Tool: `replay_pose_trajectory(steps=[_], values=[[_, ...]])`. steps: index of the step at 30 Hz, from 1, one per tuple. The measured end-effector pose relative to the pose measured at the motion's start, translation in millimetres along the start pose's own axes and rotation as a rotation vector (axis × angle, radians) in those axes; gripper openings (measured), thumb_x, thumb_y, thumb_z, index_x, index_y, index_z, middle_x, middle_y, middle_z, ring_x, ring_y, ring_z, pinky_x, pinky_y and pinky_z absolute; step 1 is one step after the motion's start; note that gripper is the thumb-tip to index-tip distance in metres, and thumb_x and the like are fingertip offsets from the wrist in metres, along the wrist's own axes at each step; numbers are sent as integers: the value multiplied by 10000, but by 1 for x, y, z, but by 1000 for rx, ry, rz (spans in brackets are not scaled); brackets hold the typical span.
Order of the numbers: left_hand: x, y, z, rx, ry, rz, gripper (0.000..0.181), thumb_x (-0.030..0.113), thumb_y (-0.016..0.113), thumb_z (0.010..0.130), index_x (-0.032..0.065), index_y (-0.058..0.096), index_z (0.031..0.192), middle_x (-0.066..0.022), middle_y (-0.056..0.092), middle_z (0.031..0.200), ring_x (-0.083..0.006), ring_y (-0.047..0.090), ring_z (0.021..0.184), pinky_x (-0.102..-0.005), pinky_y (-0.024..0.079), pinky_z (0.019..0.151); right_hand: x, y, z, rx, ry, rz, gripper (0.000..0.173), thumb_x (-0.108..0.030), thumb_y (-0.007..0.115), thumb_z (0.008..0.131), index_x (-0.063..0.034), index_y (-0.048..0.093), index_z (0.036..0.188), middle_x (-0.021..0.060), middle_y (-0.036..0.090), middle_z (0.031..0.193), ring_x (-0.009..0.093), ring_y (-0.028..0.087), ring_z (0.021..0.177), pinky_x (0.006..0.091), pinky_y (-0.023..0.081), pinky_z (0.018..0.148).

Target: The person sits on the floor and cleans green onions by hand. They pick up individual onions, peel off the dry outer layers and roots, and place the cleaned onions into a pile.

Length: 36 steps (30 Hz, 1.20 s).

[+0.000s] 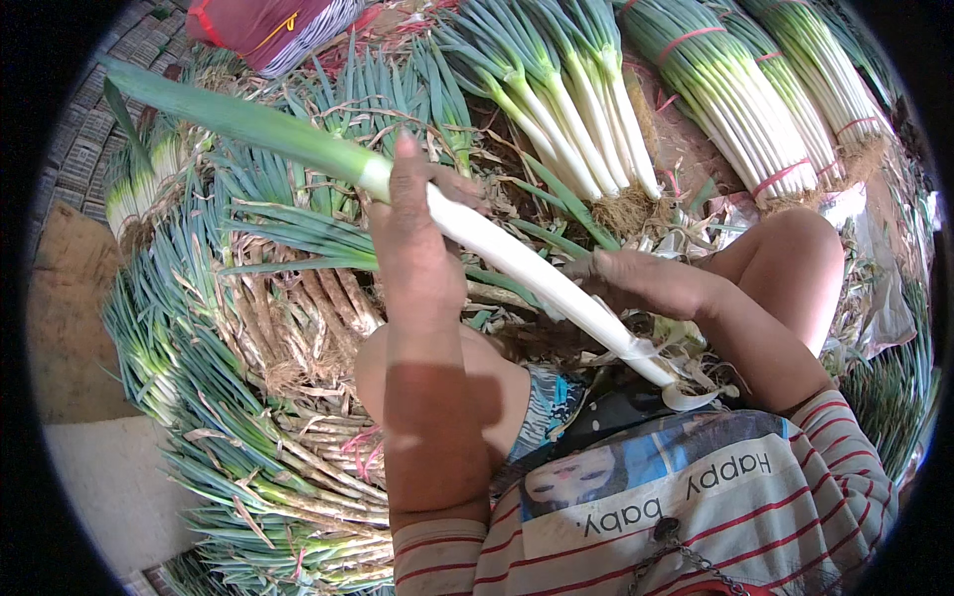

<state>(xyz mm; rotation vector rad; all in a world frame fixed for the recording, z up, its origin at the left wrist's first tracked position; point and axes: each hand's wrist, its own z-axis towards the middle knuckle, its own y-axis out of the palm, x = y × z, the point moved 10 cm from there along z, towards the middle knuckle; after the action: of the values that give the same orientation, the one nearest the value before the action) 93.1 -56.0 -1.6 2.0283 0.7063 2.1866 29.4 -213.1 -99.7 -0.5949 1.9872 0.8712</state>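
Observation:
A long Welsh onion (514, 249) lies slantwise across the view, its green leaf end at the upper left and its white shank running down to the right. My left hand (421, 238) is closed around it just below where green turns white, thumb pointing up. Beside the lower shank is my right hand (641, 279), fingers bent and partly hidden; whether they grip anything is unclear. Loose, curled outer skin (689, 398) hangs at the root end above my lap. A green leaf bunch (313, 238) shows behind my left wrist.
Cleaned white onions (589, 141) lie ahead, roots towards me. Bundles tied with red bands (734, 112) lie at the upper right. Unpeeled, soil-brown onions (328, 462) are heaped at the left. A maroon bag (272, 33) stands at the back. Dry peelings litter the ground.

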Motion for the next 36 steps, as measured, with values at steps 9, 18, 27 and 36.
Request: replay_pose_trajectory(steps=[9,18,27,36], values=[[-2,-3,1,32,-74,-299,267,281,584,831,115,404,725,26,321,588,-96,338,515,-234,308,453,19,13,-9,126,-5,-5,411,-362,352,925,1,539,972,60,603,760,111,573,657,230,477,589],[2,-10,6,35,-46,-422,249,260,540,858,100,395,733,22,324,570,-78,328,485,-212,290,424,24,-23,-6,417,19,54,335,-303,391,924,-11,554,897,80,593,716,136,572,618,251,483,565],[32,-68,14,181,99,-473,266,271,570,839,113,383,737,28,324,575,-76,327,475,-214,274,397,2,-57,-63,334,-136,-24,326,-314,429,898,-21,497,772,24,474,589,169,432,500,308,379,481],[45,-106,10,428,175,-400,269,260,588,830,82,386,822,22,309,592,-79,309,484,-221,263,416,-3,-71,-134,801,-236,-854,330,-190,525,856,57,471,1067,234,544,963,318,546,920,357,426,806]])
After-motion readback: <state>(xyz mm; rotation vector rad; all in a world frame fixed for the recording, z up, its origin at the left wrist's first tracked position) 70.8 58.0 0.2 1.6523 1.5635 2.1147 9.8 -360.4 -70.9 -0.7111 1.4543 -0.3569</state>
